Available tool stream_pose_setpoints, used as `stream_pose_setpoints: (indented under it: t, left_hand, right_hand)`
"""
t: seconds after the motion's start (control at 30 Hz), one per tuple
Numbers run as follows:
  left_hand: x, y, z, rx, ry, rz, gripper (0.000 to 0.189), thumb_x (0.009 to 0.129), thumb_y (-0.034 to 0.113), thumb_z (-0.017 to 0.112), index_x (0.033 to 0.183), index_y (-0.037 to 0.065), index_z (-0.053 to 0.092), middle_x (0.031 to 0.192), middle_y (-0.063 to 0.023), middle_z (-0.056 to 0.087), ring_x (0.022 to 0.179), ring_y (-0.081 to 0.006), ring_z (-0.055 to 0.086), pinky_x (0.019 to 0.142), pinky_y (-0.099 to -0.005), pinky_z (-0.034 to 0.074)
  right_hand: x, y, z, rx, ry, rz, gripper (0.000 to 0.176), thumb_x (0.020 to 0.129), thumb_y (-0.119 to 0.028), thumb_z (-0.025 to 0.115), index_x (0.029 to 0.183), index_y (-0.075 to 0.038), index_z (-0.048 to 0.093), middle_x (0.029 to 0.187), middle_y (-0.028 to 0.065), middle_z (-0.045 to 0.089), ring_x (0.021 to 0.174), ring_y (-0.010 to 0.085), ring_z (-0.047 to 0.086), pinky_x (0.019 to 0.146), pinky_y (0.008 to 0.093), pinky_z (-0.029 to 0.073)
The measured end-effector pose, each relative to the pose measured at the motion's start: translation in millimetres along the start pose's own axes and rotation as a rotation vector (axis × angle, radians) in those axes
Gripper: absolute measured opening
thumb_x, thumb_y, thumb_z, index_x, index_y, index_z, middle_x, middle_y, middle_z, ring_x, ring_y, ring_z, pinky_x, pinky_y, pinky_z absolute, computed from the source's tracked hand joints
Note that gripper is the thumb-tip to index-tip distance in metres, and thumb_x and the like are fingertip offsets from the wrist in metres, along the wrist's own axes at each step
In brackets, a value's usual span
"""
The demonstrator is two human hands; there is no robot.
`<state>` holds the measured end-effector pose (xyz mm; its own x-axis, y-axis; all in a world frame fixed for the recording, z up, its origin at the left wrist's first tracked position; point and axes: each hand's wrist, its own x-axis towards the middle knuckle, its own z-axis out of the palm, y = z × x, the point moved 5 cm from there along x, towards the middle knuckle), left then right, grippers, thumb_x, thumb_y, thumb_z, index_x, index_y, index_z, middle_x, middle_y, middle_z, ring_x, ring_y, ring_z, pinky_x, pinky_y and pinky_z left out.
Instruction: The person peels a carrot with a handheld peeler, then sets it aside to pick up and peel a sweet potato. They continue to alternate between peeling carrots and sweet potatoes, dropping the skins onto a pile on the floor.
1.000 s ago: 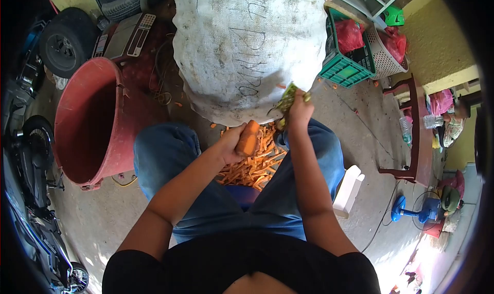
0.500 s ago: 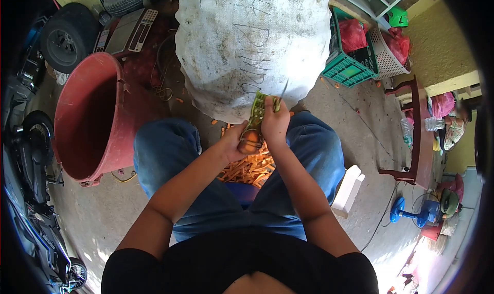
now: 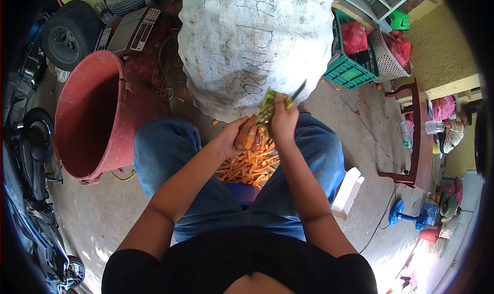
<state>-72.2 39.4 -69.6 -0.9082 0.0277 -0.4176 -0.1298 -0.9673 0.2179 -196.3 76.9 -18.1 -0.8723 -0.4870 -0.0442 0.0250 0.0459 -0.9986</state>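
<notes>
Over my lap, my left hand (image 3: pixel 231 137) is closed round a thick orange carrot (image 3: pixel 247 133), its cut face turned up. My right hand (image 3: pixel 284 123) grips a flat green tool with rows of holes (image 3: pixel 268 107), which slants down close beside the carrot. From the same fist a dark narrow blade (image 3: pixel 299 90) sticks out to the upper right. Below both hands, between my knees, a heap of orange strips (image 3: pixel 251 168) fills a blue container (image 3: pixel 243 193), of which only the near side shows.
A big white woven sack (image 3: pixel 252 42) stands in front of my knees. At left is a red tub (image 3: pixel 116 109), with a scale (image 3: pixel 135 29) behind it. Crates (image 3: pixel 351 70) stand at upper right, a white box (image 3: pixel 348 192) by my right leg, a wooden bench (image 3: pixel 419 134) farther right.
My right hand has shifted right and slightly down with the green tool, and its blade tilts more to the right. The carrot is turned, with more of its orange face showing.
</notes>
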Motion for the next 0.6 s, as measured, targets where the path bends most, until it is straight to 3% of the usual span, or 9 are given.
stream_pose_setpoints:
  t: [0.1,0.17,0.3,0.4,0.47,0.5,0.57,0.6]
  left_hand:
    - [0.6,2.2,5.7,0.051,-0.071,0.061,0.032,0.088,0.032,0.030,0.095,0.006,0.049,0.085,-0.0087,0.055,0.073,-0.0183,0.055,0.060,-0.0324,0.046]
    - [-3.6,0.6,5.9,-0.080,0.270,0.077,0.034,0.088,0.031,0.029,0.094,0.005,0.050,0.081,-0.0085,0.056,0.070,-0.0192,0.056,0.056,-0.0315,0.046]
    - [-0.3,-1.4,4.8,-0.051,0.286,0.077,0.034,0.089,0.031,0.029,0.094,0.004,0.049,0.076,-0.0078,0.056,0.066,-0.0198,0.056,0.055,-0.0314,0.047]
    - [-9.5,-1.1,11.8,0.226,0.221,0.004,0.035,0.089,0.032,0.030,0.096,0.003,0.049,0.075,-0.0086,0.055,0.065,-0.0198,0.056,0.054,-0.0307,0.047]
    - [-28.5,-12.0,37.7,0.372,0.198,-0.164,0.037,0.089,0.033,0.029,0.095,0.002,0.049,0.074,-0.0091,0.054,0.064,-0.0188,0.055,0.054,-0.0294,0.046]
    - [-27.2,-11.6,34.0,0.377,0.200,-0.168,0.037,0.089,0.033,0.029,0.095,0.002,0.049,0.074,-0.0091,0.054,0.064,-0.0188,0.055,0.054,-0.0294,0.046]
    - [-17.5,-7.9,22.3,0.250,0.179,-0.046,0.038,0.089,0.035,0.029,0.094,0.002,0.048,0.070,-0.0084,0.053,0.061,-0.0173,0.053,0.052,-0.0282,0.045]
    - [-13.4,-3.0,16.8,0.185,0.124,-0.084,0.038,0.088,0.035,0.030,0.093,0.002,0.048,0.068,-0.0072,0.051,0.059,-0.0160,0.051,0.055,-0.0278,0.044]
  right_hand:
    - [-16.5,-2.9,14.7,-0.123,-0.046,-0.139,0.024,0.083,-0.021,0.049,0.078,0.002,0.053,0.060,0.0130,0.053,0.054,0.0211,0.051,0.053,0.0314,0.040]
    - [-24.1,-13.9,18.9,-0.157,-0.051,-0.176,0.023,0.083,-0.020,0.049,0.078,0.003,0.053,0.061,0.0154,0.054,0.055,0.0242,0.052,0.053,0.0327,0.040]
    - [-21.3,-12.7,16.1,-0.281,-0.040,-0.232,0.022,0.082,-0.018,0.049,0.075,0.003,0.052,0.061,0.0162,0.054,0.055,0.0256,0.052,0.052,0.0341,0.039]
    - [7.9,7.6,-6.3,-0.361,0.112,-0.252,0.022,0.082,-0.017,0.049,0.073,0.003,0.052,0.059,0.0162,0.052,0.052,0.0249,0.051,0.050,0.0341,0.039]
    - [52.2,30.1,-45.1,-0.477,0.369,-0.235,0.021,0.081,-0.015,0.048,0.071,0.003,0.052,0.057,0.0149,0.051,0.049,0.0233,0.049,0.048,0.0352,0.039]
    - [52.5,14.5,-54.9,-0.387,0.406,-0.133,0.020,0.081,-0.015,0.049,0.071,0.003,0.052,0.057,0.0126,0.052,0.049,0.0217,0.049,0.048,0.0339,0.039]
    - [58.6,6.5,-61.4,-0.354,0.418,-0.180,0.020,0.081,-0.015,0.049,0.071,0.003,0.052,0.057,0.0089,0.052,0.048,0.0174,0.048,0.046,0.0312,0.039]
    - [54.1,5.8,-56.3,-0.256,0.358,-0.151,0.021,0.081,-0.015,0.049,0.071,0.002,0.053,0.057,0.0073,0.052,0.047,0.0146,0.047,0.044,0.0294,0.038]
